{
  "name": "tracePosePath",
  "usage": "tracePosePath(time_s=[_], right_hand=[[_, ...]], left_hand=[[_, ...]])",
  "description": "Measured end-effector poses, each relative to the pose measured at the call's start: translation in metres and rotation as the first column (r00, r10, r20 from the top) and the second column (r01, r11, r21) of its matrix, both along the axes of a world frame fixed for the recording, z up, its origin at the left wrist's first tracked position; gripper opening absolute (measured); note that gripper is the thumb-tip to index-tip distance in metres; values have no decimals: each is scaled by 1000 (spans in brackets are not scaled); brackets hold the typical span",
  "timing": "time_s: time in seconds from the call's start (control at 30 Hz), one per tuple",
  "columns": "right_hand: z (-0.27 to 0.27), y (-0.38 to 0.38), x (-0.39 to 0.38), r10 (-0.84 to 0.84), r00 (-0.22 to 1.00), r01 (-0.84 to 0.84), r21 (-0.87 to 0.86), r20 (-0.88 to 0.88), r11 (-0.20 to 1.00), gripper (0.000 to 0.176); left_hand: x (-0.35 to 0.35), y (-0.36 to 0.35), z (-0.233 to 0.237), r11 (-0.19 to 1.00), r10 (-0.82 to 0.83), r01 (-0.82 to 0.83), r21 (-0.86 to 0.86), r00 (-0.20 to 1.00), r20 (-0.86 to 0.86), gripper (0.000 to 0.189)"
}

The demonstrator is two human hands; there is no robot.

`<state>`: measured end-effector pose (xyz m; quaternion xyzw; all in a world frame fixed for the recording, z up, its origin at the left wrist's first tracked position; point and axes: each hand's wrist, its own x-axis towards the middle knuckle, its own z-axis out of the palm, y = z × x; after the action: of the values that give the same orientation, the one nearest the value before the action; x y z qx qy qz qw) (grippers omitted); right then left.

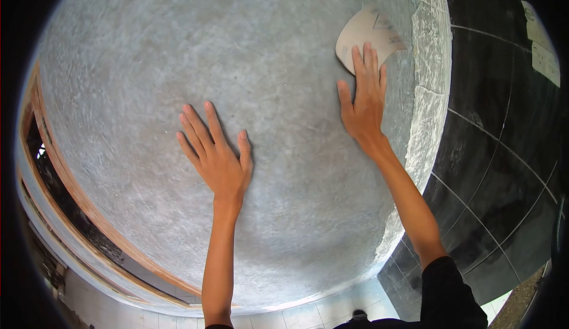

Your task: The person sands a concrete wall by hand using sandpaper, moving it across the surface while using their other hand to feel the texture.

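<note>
Working high on a grey wall, we press a curved sheet under the fingers of our right hand, near the wall's right edge. Three of those fingers lie close together and nearly straight; the thumb stands apart, off the sheet, and nothing is clamped. Our left hand is spread palm-down on the wall, well apart from the sheet, its fingers parted and holding nothing. We would do well to use light, even pressure, with fingers flat so that no tip digs in, and to mind the sheet's upper right corner, which looks inclined to lift or fold. Around us, the wall is mottled with cloudy pale patches. A rough white strip borders it at right, beside glossy black tiles; a wooden frame edges the left, and pale floor tiles show below.
</note>
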<state>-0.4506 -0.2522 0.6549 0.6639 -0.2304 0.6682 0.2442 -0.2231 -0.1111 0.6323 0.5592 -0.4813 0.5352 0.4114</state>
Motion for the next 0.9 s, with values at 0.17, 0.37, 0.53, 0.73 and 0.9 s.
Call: tracePosePath(time_s=[0.17, 0.37, 0.53, 0.73, 0.9], right_hand=[[-72, 8, 8, 3, 1000, -5, 73, 27, 997, 64], [-176, -6, -2, 24, 972, -11, 57, -234, 998, 67], [-96, 21, 11, 74, 944, -60, 53, -321, 997, 58], [-180, -2, 1, 106, 952, -105, 20, -287, 994, 53], [-223, -21, -27, 108, 994, -106, 100, -23, 989, 54]], left_hand=[[-16, -10, -9, 1000, -11, 11, -19, 1000, -3, 66], [-65, -1, -34, 853, -503, 515, 83, 855, -126, 65], [-138, -11, -63, 783, -586, 487, 387, 786, 197, 63], [-112, -50, -43, 903, -273, 263, 340, 962, -18, 67], [-118, -52, -95, 925, -149, 156, 346, 988, -45, 80]])
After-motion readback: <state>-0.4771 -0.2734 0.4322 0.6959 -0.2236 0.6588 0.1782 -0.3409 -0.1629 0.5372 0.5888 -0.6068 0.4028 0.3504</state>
